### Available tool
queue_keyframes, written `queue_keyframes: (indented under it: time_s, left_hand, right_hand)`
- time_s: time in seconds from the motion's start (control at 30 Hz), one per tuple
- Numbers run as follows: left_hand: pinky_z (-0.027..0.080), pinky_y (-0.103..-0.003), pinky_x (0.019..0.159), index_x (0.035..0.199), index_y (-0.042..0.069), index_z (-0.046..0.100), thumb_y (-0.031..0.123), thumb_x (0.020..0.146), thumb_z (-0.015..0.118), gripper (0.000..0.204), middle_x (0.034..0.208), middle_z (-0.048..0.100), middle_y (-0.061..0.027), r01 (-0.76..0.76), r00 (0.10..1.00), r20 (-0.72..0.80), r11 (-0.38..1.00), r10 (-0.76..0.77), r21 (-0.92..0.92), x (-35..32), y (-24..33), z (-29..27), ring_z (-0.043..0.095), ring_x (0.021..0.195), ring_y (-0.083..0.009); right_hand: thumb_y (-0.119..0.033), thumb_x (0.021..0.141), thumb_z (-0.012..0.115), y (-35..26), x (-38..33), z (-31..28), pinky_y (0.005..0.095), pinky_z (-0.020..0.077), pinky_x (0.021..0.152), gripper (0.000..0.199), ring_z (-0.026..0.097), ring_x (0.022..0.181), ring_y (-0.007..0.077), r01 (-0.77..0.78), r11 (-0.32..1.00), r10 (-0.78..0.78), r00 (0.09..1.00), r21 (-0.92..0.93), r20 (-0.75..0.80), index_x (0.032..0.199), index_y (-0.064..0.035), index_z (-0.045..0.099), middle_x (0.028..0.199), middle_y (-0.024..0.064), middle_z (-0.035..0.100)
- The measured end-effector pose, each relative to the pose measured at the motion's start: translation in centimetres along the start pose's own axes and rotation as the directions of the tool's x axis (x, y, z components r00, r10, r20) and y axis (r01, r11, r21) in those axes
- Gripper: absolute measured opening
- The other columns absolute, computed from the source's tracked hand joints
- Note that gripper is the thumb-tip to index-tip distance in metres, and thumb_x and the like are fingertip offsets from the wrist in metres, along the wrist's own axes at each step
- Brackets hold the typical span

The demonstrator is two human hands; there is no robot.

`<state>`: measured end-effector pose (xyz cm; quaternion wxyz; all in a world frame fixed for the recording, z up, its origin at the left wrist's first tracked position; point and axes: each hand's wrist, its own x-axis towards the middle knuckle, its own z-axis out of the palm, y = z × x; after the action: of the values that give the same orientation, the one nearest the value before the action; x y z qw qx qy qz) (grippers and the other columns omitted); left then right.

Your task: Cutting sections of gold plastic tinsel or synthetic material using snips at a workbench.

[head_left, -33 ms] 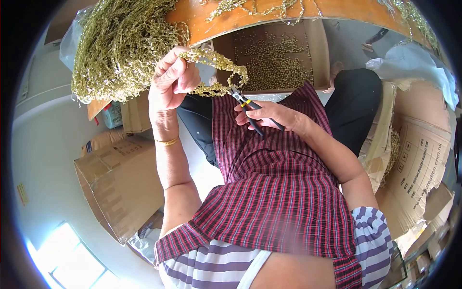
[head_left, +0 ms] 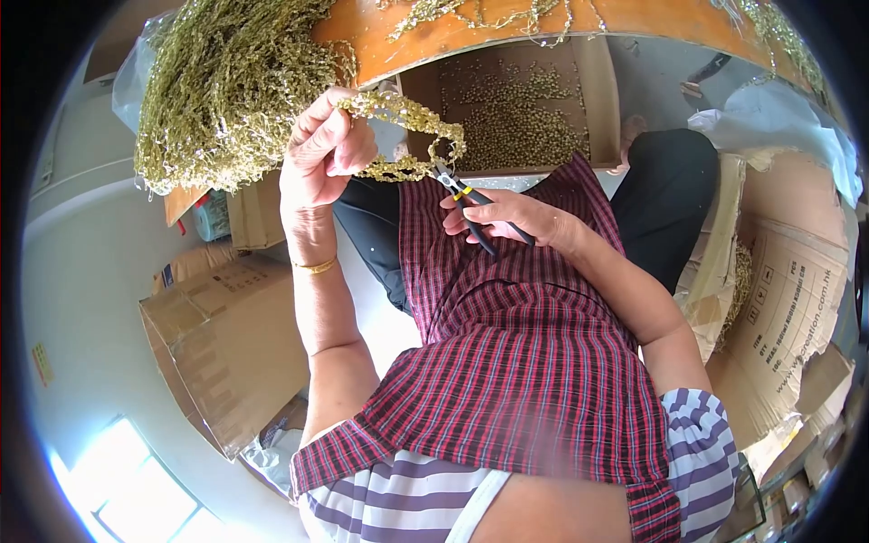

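My left hand (head_left: 328,145) is raised at the left, fingers closed on a looped strand of gold beads (head_left: 409,112). The strand hangs to the right in a rough ring, with a smaller loop at its far end. My right hand (head_left: 518,219) holds black-handled pliers (head_left: 477,195) with a yellow band, over my lap. The pliers' jaws meet the strand beside the small loop; whether they grip it I cannot tell. A thick heap of similar gold-green strands (head_left: 233,100) lies left of my left hand, hanging over the table's edge.
Ahead is a curved wooden table (head_left: 434,45) with loose strands on top. Below its edge, an open cardboard box (head_left: 601,100) holds many loose gold beads. A carton (head_left: 237,353) stands at left; torn cardboard (head_left: 769,299) and pale plastic (head_left: 774,127) are at right.
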<state>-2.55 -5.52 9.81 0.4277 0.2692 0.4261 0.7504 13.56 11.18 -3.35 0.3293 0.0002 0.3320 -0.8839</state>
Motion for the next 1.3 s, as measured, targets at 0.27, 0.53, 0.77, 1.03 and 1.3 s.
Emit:
queue_keyframes:
  time_s: [0.27, 0.53, 0.77, 1.03, 1.3]
  left_hand:
    - [0.024, -0.021, 0.042, 0.109, 0.007, 0.053, 0.019, 0.088, 0.050, 0.024, 0.050, 0.037, 0.0028, 0.039, 0.999, 0.006, 0.999, -0.039, -0.016, -1.0, 0.1, 0.2, 0.029, 0.042, -0.0052]
    - [0.021, -0.018, 0.038, 0.107, 0.005, 0.053, 0.017, 0.089, 0.048, 0.022, 0.052, 0.039, 0.0014, 0.140, 0.989, -0.031, 0.984, -0.144, -0.113, -0.5, 0.4, 0.6, 0.027, 0.040, -0.0044]
    - [0.020, -0.017, 0.036, 0.096, 0.006, 0.053, 0.018, 0.089, 0.049, 0.015, 0.053, 0.040, 0.0005, 0.182, 0.966, -0.162, 0.976, -0.201, -0.122, -1.9, 1.0, 0.5, 0.026, 0.040, -0.0038]
    - [0.021, -0.017, 0.037, 0.100, 0.006, 0.054, 0.019, 0.088, 0.049, 0.018, 0.053, 0.040, 0.0007, 0.210, 0.965, -0.143, 0.973, -0.221, -0.093, -1.8, 1.4, 0.1, 0.027, 0.040, -0.0039]
    - [0.023, -0.019, 0.039, 0.108, 0.008, 0.055, 0.019, 0.088, 0.050, 0.024, 0.053, 0.040, 0.0018, 0.170, 0.982, -0.072, 0.982, -0.175, -0.078, -2.1, 1.1, 0.1, 0.028, 0.041, -0.0042]
  right_hand:
    - [-0.027, 0.084, 0.054, -0.4, 0.1, -0.3, 0.0330, 0.0378, 0.087, 0.049, 0.049, 0.106, 0.0196, 0.009, 0.999, -0.010, 1.000, -0.042, -0.021, 0.122, -0.0006, 0.038, 0.108, 0.0108, 0.052]
    - [-0.027, 0.086, 0.053, 0.0, 0.1, -1.7, 0.0311, 0.0388, 0.086, 0.048, 0.051, 0.102, 0.0177, 0.081, 0.962, -0.093, 0.995, -0.260, -0.036, 0.123, -0.0013, 0.039, 0.106, 0.0097, 0.053]
    - [-0.028, 0.087, 0.050, -0.5, -0.7, -3.6, 0.0280, 0.0383, 0.084, 0.044, 0.051, 0.101, 0.0150, 0.056, 0.966, -0.141, 0.932, -0.253, -0.333, 0.122, -0.0024, 0.042, 0.104, 0.0055, 0.055]
    - [-0.022, 0.086, 0.051, -0.7, -2.2, -1.7, 0.0257, 0.0383, 0.081, 0.047, 0.049, 0.091, 0.0111, 0.047, 0.881, -0.041, 0.999, -0.471, 0.024, 0.124, 0.0021, 0.038, 0.101, 0.0049, 0.055]
    - [-0.022, 0.086, 0.052, -1.2, 0.0, 0.4, 0.0264, 0.0386, 0.081, 0.046, 0.048, 0.090, 0.0113, -0.004, 0.930, 0.062, 0.987, -0.366, 0.145, 0.124, 0.0010, 0.038, 0.104, 0.0063, 0.052]
